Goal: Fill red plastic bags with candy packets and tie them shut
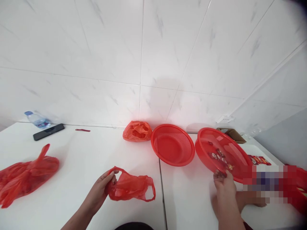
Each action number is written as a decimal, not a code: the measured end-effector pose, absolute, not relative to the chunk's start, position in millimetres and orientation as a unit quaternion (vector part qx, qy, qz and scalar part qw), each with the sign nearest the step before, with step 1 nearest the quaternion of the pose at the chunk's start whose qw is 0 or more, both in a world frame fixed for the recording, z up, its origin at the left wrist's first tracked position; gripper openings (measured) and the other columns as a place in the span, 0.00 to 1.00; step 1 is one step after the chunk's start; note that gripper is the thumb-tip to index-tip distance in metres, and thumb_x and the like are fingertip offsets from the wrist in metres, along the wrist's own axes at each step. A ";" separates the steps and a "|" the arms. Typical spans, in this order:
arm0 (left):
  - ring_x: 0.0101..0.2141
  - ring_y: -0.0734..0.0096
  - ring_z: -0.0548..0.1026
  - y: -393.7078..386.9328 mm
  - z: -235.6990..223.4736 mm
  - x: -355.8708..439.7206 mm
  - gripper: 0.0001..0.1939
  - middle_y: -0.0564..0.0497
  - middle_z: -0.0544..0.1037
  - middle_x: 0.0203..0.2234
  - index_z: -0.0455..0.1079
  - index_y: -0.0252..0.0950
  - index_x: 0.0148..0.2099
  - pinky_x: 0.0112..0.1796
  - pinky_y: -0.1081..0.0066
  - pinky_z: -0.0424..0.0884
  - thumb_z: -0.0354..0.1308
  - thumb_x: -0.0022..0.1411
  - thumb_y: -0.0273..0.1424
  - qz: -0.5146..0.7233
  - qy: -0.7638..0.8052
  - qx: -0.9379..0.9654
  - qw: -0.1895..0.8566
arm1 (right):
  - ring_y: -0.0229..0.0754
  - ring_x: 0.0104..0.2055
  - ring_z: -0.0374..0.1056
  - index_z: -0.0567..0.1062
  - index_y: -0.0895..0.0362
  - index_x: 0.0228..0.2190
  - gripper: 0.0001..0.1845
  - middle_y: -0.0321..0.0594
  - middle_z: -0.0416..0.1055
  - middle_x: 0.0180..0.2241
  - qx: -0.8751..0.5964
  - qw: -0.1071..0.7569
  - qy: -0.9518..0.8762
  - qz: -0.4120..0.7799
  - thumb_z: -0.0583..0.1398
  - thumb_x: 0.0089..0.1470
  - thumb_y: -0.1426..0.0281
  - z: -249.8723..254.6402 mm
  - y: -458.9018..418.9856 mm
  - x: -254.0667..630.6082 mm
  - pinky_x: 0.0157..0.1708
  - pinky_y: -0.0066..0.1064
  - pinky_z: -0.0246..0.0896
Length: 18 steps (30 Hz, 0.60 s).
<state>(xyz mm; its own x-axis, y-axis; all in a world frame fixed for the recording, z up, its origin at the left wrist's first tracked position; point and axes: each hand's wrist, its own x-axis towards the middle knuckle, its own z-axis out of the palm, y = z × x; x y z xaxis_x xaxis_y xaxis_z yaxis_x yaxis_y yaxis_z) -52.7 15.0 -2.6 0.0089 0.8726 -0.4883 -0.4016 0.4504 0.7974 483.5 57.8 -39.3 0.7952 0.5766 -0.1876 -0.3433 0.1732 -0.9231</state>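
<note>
My left hand (103, 187) is closed on one handle of a thin red plastic bag (131, 188), which stretches out to the right just above the white table. The bag looks flat, with its other handle loop hanging free. At the right, my right hand (224, 182) has its fingers curled at the near rim of a large red basin (203, 156) and seems to grip it. Several small wrapped sweets (220, 156) lie inside that basin. Beside it stands a red mesh basket (172, 147). Another person's hand (250, 198) shows partly behind my right forearm.
A filled red bag (28, 175) lies at the left, and a crumpled one (137, 131) by the wall. A phone (49, 132), bottle (37, 119) and thin red strip (82, 130) sit back left. Red packets (260, 160) and a cardboard box (236, 136) are at the right.
</note>
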 end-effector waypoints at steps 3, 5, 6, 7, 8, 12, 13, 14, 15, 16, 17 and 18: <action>0.23 0.76 0.63 16.1 -5.5 -49.4 0.17 0.56 0.66 0.21 0.75 0.36 0.37 0.26 0.76 0.63 0.64 0.53 0.45 0.468 0.522 0.229 0.676 | 0.34 0.21 0.62 0.66 0.54 0.25 0.10 0.30 0.65 0.21 -0.549 0.773 -0.092 0.306 0.63 0.45 0.64 -22.3 58.3 469.6 0.18 0.25 0.63; 0.23 0.75 0.64 17.1 -6.5 -45.9 0.18 0.56 0.66 0.21 0.75 0.36 0.38 0.26 0.76 0.62 0.65 0.53 0.45 0.463 0.526 0.233 0.674 | 0.33 0.21 0.63 0.67 0.55 0.26 0.10 0.29 0.66 0.21 -0.522 0.785 -0.091 0.321 0.64 0.42 0.67 -5.7 60.2 455.2 0.18 0.24 0.62; 0.23 0.75 0.64 17.6 -6.6 -43.9 0.18 0.56 0.66 0.20 0.75 0.36 0.38 0.25 0.76 0.62 0.65 0.52 0.45 0.459 0.529 0.237 0.674 | 0.32 0.20 0.62 0.67 0.55 0.26 0.10 0.28 0.67 0.21 -0.507 0.791 -0.090 0.331 0.65 0.41 0.69 3.2 61.2 446.3 0.18 0.23 0.61; 0.23 0.75 0.63 18.1 -6.5 -41.8 0.18 0.57 0.65 0.20 0.75 0.36 0.38 0.25 0.77 0.61 0.66 0.51 0.45 0.455 0.531 0.240 0.673 | 0.31 0.20 0.62 0.68 0.56 0.26 0.11 0.28 0.67 0.21 -0.492 0.795 -0.092 0.342 0.65 0.39 0.70 11.8 62.0 436.5 0.17 0.22 0.60; 0.22 0.76 0.63 18.5 -6.0 -39.8 0.19 0.57 0.65 0.19 0.75 0.35 0.38 0.24 0.77 0.60 0.66 0.50 0.45 0.451 0.534 0.244 0.672 | 0.31 0.20 0.62 0.69 0.56 0.26 0.11 0.28 0.69 0.22 -0.481 0.797 -0.098 0.352 0.66 0.39 0.71 19.3 62.5 425.9 0.17 0.22 0.58; 0.20 0.78 0.59 17.3 1.2 -32.7 0.22 0.58 0.62 0.18 0.75 0.35 0.40 0.22 0.77 0.56 0.66 0.49 0.46 0.428 0.528 0.269 0.683 | 0.35 0.27 0.67 0.73 0.56 0.30 0.11 0.32 0.73 0.27 -0.475 0.757 -0.168 0.416 0.66 0.40 0.69 31.3 59.7 378.4 0.22 0.24 0.62; 0.19 0.78 0.58 16.1 4.5 -31.1 0.24 0.59 0.61 0.17 0.75 0.35 0.43 0.22 0.77 0.56 0.66 0.50 0.47 0.419 0.520 0.278 0.690 | 0.37 0.29 0.68 0.74 0.56 0.30 0.11 0.34 0.74 0.28 -0.480 0.734 -0.191 0.440 0.66 0.41 0.68 29.6 57.8 365.6 0.24 0.26 0.63; 0.19 0.78 0.58 14.6 8.2 -29.4 0.26 0.60 0.60 0.17 0.74 0.35 0.46 0.22 0.77 0.56 0.65 0.50 0.48 0.412 0.511 0.287 0.698 | 0.39 0.30 0.69 0.74 0.57 0.31 0.11 0.36 0.74 0.27 -0.485 0.707 -0.216 0.467 0.65 0.42 0.67 26.6 55.6 352.4 0.26 0.28 0.64; 0.18 0.78 0.59 12.8 12.0 -27.5 0.29 0.60 0.60 0.17 0.73 0.36 0.48 0.22 0.76 0.57 0.65 0.50 0.49 0.407 0.503 0.294 0.704 | 0.41 0.30 0.69 0.75 0.57 0.31 0.11 0.38 0.74 0.27 -0.490 0.676 -0.241 0.495 0.65 0.43 0.65 22.6 53.1 339.0 0.26 0.30 0.64; 0.19 0.76 0.61 10.6 15.3 -25.6 0.31 0.59 0.62 0.17 0.73 0.36 0.50 0.23 0.75 0.60 0.65 0.49 0.51 0.405 0.495 0.298 0.709 | 0.42 0.29 0.68 0.75 0.58 0.31 0.12 0.38 0.74 0.26 -0.493 0.644 -0.267 0.521 0.64 0.45 0.63 18.0 50.5 325.6 0.26 0.31 0.63; 0.20 0.73 0.64 8.3 17.9 -23.8 0.33 0.57 0.65 0.17 0.73 0.36 0.50 0.24 0.73 0.63 0.65 0.48 0.52 0.408 0.487 0.298 0.713 | 0.42 0.27 0.67 0.75 0.57 0.31 0.12 0.38 0.73 0.24 -0.495 0.612 -0.293 0.542 0.64 0.46 0.62 13.0 47.9 312.4 0.24 0.31 0.61; 0.22 0.70 0.68 5.7 19.3 -22.4 0.34 0.55 0.69 0.19 0.73 0.37 0.50 0.26 0.71 0.67 0.65 0.47 0.54 0.413 0.482 0.291 0.716 | 0.41 0.25 0.65 0.75 0.57 0.31 0.13 0.37 0.71 0.22 -0.499 0.581 -0.323 0.556 0.63 0.47 0.60 8.0 45.3 299.7 0.23 0.30 0.59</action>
